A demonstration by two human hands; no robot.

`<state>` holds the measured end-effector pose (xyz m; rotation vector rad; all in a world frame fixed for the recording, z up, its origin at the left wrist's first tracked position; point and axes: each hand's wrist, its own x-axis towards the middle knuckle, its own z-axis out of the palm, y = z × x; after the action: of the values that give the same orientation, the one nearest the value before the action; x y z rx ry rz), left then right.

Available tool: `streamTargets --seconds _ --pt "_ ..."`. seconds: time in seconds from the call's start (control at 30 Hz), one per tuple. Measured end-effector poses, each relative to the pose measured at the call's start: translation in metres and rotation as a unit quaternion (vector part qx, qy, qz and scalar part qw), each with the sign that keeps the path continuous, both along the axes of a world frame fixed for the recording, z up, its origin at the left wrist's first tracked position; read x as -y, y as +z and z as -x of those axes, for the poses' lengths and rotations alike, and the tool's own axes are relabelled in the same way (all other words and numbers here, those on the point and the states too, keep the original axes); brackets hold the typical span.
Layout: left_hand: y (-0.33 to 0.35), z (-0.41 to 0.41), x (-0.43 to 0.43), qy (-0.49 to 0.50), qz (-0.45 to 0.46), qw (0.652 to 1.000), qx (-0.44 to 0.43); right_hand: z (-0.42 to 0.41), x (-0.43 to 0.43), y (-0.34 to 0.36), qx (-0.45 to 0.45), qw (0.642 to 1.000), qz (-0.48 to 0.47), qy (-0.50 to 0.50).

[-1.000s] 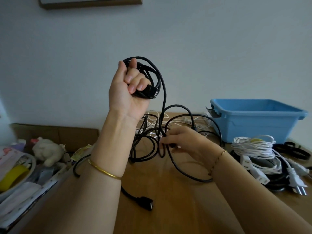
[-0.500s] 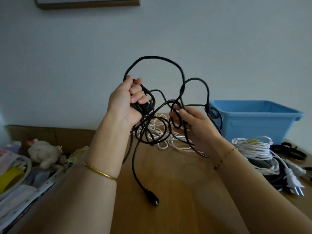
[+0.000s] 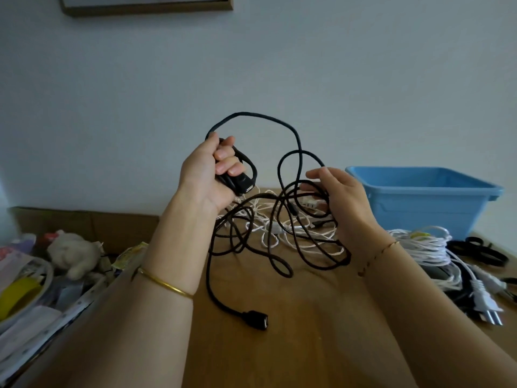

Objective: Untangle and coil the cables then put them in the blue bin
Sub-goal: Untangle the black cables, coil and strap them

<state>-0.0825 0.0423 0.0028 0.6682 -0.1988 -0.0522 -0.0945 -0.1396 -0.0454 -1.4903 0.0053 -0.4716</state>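
A tangled black USB cable point(image 3: 296, 141) hangs in the air between my hands above the wooden table point(image 3: 293, 331). My left hand point(image 3: 208, 175) grips one plug end and a few strands, held up at centre. My right hand point(image 3: 340, 200) holds other loops of the same cable in its curled fingers, just right of centre. The cable's other plug point(image 3: 256, 320) lies on the table below. A loose white cable point(image 3: 282, 231) is spread on the table behind the black loops. The blue bin point(image 3: 425, 200) stands at the right, behind my right hand.
A coiled white cable bundle point(image 3: 422, 245) with plugs point(image 3: 486, 309) lies on the right of the table over black cables point(image 3: 481, 250). Left of the table are a cardboard box, a plush toy point(image 3: 74, 254) and a basket with yellow tape point(image 3: 16, 295).
My left hand came down from high up to mid-height. My right hand rose off the table with black loops, then moved right, spreading the tangle. The dangling plug end now rests on the table.
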Motion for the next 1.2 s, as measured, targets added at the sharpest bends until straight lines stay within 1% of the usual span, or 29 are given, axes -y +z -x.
streamTargets --seconds 0.03,0.07,0.13,0.2,0.27,0.33,0.4,0.43,0.47,0.53,0.57,0.6,0.63,0.67,0.73,0.8,0.83,0.87,0.93,0.97,1.03,1.13,1.17,1.2 --pt "0.001 0.000 -0.001 -0.001 0.005 1.000 0.005 -0.002 0.002 0.000 -0.003 0.999 0.010 -0.039" --pt "0.002 0.001 -0.002 -0.001 0.011 1.000 0.010 -0.004 0.006 -0.001 -0.008 0.998 -0.008 -0.063" --pt "0.005 0.004 -0.004 -0.003 0.027 0.999 0.021 -0.007 0.014 -0.001 -0.024 0.991 -0.118 -0.066" --pt "0.008 0.006 -0.005 -0.006 0.031 0.999 0.035 -0.007 0.021 -0.002 -0.031 0.972 -0.227 -0.059" --pt "0.010 0.008 -0.003 -0.010 0.027 0.998 0.050 -0.008 0.025 -0.005 -0.026 0.947 -0.314 -0.068" --pt "0.010 0.010 0.000 -0.011 0.029 0.997 0.064 -0.008 0.026 -0.007 -0.011 0.922 -0.381 -0.075" --pt "0.011 0.011 0.001 -0.001 0.039 0.996 0.078 -0.008 0.027 -0.007 0.006 0.910 -0.408 -0.069" --pt "0.012 0.011 0.000 0.006 0.044 0.995 0.085 -0.008 0.028 -0.006 0.017 0.918 -0.392 -0.064" --pt "0.013 0.011 -0.002 0.015 0.047 0.995 0.091 -0.008 0.028 -0.004 0.030 0.937 -0.343 -0.060" --pt "0.015 0.010 -0.006 0.035 0.038 0.994 0.097 -0.003 0.026 0.001 0.050 0.982 -0.166 -0.073" --pt "0.015 0.010 -0.009 0.040 0.030 0.994 0.096 0.000 0.022 0.004 0.065 0.991 -0.082 -0.080" --pt "0.016 0.010 -0.010 0.040 0.021 0.994 0.096 0.004 0.018 0.007 0.086 0.993 -0.029 -0.079" --pt "0.016 0.011 -0.011 0.033 0.010 0.994 0.099 0.007 0.014 0.011 0.106 0.992 -0.006 -0.068" --pt "0.016 0.012 -0.011 0.023 -0.005 0.994 0.105 0.010 0.010 0.015 0.122 0.991 -0.005 -0.052" --pt "0.017 0.015 -0.008 0.001 -0.044 0.992 0.117 0.015 0.004 0.022 0.139 0.990 -0.024 -0.017" --pt "0.017 0.017 -0.003 -0.008 -0.097 0.988 0.121 0.020 0.000 0.025 0.135 0.990 -0.031 0.015" --pt "0.016 0.019 0.000 -0.009 -0.123 0.985 0.123 0.021 0.000 0.026 0.129 0.991 -0.016 0.025" --pt "0.016 0.019 0.003 -0.012 -0.144 0.982 0.122 0.022 0.002 0.027 0.118 0.992 0.018 0.029" --pt "0.015 0.020 0.006 -0.017 -0.173 0.978 0.118 0.024 0.005 0.028 0.084 0.989 0.116 0.037" --pt "0.014 0.019 0.006 -0.018 -0.187 0.975 0.114 0.024 0.006 0.028 0.062 0.985 0.150 0.051" --pt "0.011 0.018 0.006 -0.016 -0.224 0.969 0.108 0.025 0.007 0.029 0.024 0.982 0.172 0.080" --pt "0.005 0.015 0.008 -0.016 -0.284 0.954 0.099 0.024 0.003 0.027 0.017 0.969 0.240 0.058" --pt "0.004 0.015 0.009 -0.017 -0.298 0.950 0.097 0.024 0.000 0.027 0.019 0.968 0.241 0.068" --pt "0.003 0.015 0.011 -0.016 -0.307 0.947 0.094 0.025 -0.001 0.028 0.014 0.973 0.209 0.099"
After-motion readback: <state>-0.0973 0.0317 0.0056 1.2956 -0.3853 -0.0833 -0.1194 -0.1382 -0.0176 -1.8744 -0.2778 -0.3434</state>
